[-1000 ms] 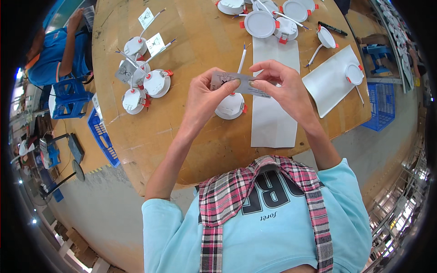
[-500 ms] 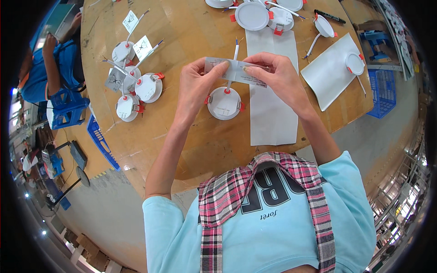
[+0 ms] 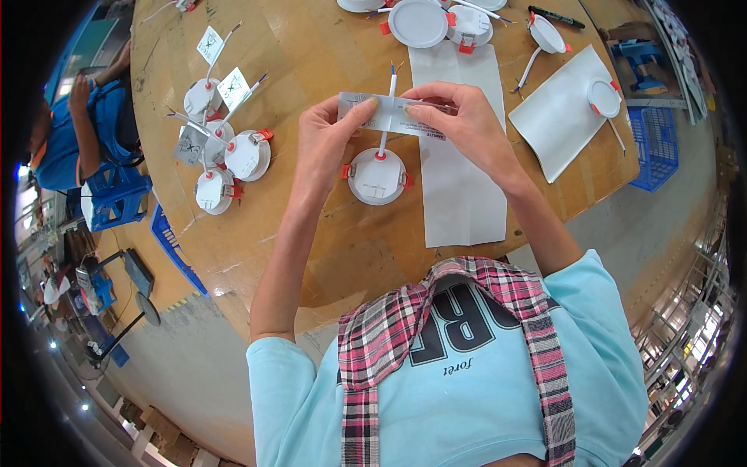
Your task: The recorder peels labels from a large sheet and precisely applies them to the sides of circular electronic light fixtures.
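Observation:
A silvery-white printed label (image 3: 389,117) is stretched across the white cable (image 3: 384,143) of a round downlight (image 3: 377,179). My left hand (image 3: 330,131) pinches the label's left part between thumb and fingers. On its right part, my right hand (image 3: 465,124) grips with thumb and fingers in the same way. Below my hands the downlight lies on the table with its back up, a red-tipped clip at each side. The cable runs away from it under the label, and bare wire ends (image 3: 393,70) show beyond. The fingertips behind the label are hidden.
To the left are several downlights (image 3: 247,156), some with labels (image 3: 233,89) on their cables. White paper (image 3: 465,194) lies under my right forearm. More downlights (image 3: 419,23) sit at the far side, near a black marker (image 3: 556,17). A white sheet (image 3: 556,128) bears another downlight (image 3: 603,99).
The whole view has shifted a little to the left. Both hands keep their pinch, and the label sits slightly farther from the downlight along its cable.

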A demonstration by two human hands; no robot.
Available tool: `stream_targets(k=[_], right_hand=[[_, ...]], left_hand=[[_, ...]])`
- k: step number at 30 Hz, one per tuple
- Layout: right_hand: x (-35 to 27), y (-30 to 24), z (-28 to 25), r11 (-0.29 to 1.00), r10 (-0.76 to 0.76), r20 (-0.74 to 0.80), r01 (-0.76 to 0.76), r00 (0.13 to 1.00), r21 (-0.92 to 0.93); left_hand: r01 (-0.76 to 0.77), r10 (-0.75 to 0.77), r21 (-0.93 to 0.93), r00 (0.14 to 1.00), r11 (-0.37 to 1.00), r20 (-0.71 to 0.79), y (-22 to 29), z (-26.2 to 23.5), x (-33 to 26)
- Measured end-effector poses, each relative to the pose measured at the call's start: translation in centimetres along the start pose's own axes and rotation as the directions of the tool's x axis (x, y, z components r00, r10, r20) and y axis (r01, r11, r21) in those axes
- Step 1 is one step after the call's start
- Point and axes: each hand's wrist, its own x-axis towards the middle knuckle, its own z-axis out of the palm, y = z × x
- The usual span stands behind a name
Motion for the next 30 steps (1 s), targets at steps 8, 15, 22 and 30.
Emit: stream_targets(k=[8,15,22,30], right_hand=[[0.0,0.2,0.2,1.000,0.006,-0.014,-0.006,1.000,-0.017],[0.1,0.4,0.2,1.000,-0.008,-0.012,0.008,1.000,-0.024],[0.1,0.5,0.4,0.999,-0.019,-0.018,0.018,1.000,-0.027],[0.0,0.9,0.6,1.000,0.006,-0.030,-0.005,1.000,0.028]], left_hand=[[-0.010,0.011,-0.043,1.000,0.999,0.013,-0.1,0.0,0.2],[0.013,-0.011,-0.080,1.000,0.997,0.026,-0.2,0.0,0.4],[0.075,-0.060,-0.199,0.995,0.977,0.080,-0.3,-0.1,0.3],[0.110,-0.083,-0.243,0.990,0.964,0.118,-0.5,-0.2,0.4]])
